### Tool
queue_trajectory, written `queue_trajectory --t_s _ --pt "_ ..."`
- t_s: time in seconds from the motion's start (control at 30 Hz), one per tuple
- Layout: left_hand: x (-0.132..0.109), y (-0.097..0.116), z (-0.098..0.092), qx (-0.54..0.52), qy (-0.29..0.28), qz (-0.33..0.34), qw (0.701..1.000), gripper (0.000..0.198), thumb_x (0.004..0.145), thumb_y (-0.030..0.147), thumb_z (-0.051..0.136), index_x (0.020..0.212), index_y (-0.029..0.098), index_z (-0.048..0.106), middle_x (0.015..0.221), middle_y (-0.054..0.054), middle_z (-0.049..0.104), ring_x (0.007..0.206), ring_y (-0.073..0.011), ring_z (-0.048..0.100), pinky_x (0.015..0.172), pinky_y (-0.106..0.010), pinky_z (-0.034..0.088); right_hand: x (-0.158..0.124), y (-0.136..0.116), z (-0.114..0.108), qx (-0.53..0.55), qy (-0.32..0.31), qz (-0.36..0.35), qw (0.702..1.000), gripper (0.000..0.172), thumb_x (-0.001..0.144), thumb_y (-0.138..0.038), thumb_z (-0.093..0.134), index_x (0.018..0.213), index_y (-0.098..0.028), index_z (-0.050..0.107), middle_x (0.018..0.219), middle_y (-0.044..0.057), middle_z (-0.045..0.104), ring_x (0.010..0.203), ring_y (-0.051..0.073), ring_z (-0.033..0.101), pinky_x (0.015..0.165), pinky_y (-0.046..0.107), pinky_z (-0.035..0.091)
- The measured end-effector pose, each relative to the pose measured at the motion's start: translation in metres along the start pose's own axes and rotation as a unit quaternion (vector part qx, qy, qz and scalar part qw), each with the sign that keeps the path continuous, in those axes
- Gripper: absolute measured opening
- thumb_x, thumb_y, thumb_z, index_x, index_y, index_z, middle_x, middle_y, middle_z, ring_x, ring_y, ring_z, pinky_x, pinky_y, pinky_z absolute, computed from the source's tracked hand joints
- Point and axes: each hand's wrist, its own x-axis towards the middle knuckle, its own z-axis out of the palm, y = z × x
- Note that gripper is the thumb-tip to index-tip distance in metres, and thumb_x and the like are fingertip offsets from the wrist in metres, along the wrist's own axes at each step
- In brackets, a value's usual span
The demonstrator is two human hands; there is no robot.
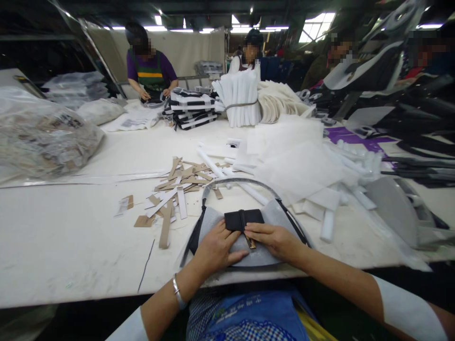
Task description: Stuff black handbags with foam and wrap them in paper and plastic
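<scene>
Glaring window (317, 27), surrounding dimness, stretched edges (seemingly blurred)

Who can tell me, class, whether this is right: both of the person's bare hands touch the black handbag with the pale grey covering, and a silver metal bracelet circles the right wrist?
One detail is wrong: the silver metal bracelet circles the left wrist, as the head view shows. The left hand and right hand do both touch the black handbag with the pale grey covering.

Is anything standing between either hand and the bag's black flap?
Nothing visible does: the left hand and right hand both have fingertips at the black flap. The pale grey covering shows on either side of it, leaving the flap exposed. The card strips lie off to the left, clear of both hands.
</scene>
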Motion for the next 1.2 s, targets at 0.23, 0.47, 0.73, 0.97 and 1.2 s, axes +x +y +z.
queue_trajectory --t_s 0.23,0.47,0.73,0.97,1.2 --pt "-0.009 0.011 -0.006 0.092 0.099 0.075 0.988 0.035 0.093 0.035 0.063 0.119 0.012 0.061 0.104 -0.009 0.075 0.092 -0.0197 0.071 0.089 -0.037 0.059 -0.002 -0.005 0.009 -0.077 0.023 -0.009 0.997 0.042 0.098 -0.011 0.043 0.137 -0.014 0.058 0.136 0.014 0.06 0.129 0.022 0.055 0.112 0.038 0.045" --pt "-0.007 0.013 -0.017 0.047 -0.012 0.193 0.98 0.04 0.096 0.01 0.05 0.136 0.012 0.05 0.134 -0.008 0.065 0.126 -0.0162 0.058 0.105 -0.031 0.053 -0.002 -0.007 0.012 -0.12 0.04 -0.035 0.991 0.038 0.101 -0.017 0.043 0.136 -0.013 0.056 0.133 0.015 0.061 0.126 0.024 0.055 0.107 0.042 0.049" --pt "-0.009 0.012 -0.01 -0.036 -0.028 0.148 0.988 0.034 0.095 0.009 0.051 0.129 0.01 0.055 0.121 -0.011 0.071 0.119 -0.017 0.064 0.105 -0.031 0.053 0.001 -0.01 0.012 -0.132 0.005 -0.011 0.991 0.035 0.098 -0.014 0.048 0.131 -0.014 0.061 0.132 0.016 0.059 0.124 0.025 0.055 0.104 0.042 0.049" --pt "-0.007 0.037 -0.013 -0.015 -0.097 0.023 0.995 0.038 0.098 0.029 0.05 0.132 0.014 0.053 0.126 -0.012 0.067 0.116 -0.0204 0.064 0.1 -0.034 0.057 0.005 -0.012 0.01 -0.128 0.018 -0.012 0.992 0.033 0.097 -0.014 0.051 0.128 -0.014 0.063 0.128 0.016 0.061 0.12 0.025 0.056 0.101 0.041 0.05" --pt "-0.03 0.024 0.02 0.119 0.004 0.116 0.986 0.042 0.099 0.022 0.047 0.14 0.018 0.051 0.133 -0.008 0.065 0.125 -0.0217 0.059 0.106 -0.037 0.052 -0.001 -0.004 0.013 -0.098 0.036 -0.008 0.995 0.041 0.093 -0.015 0.05 0.133 -0.019 0.06 0.135 0.011 0.059 0.125 0.021 0.053 0.106 0.037 0.044"
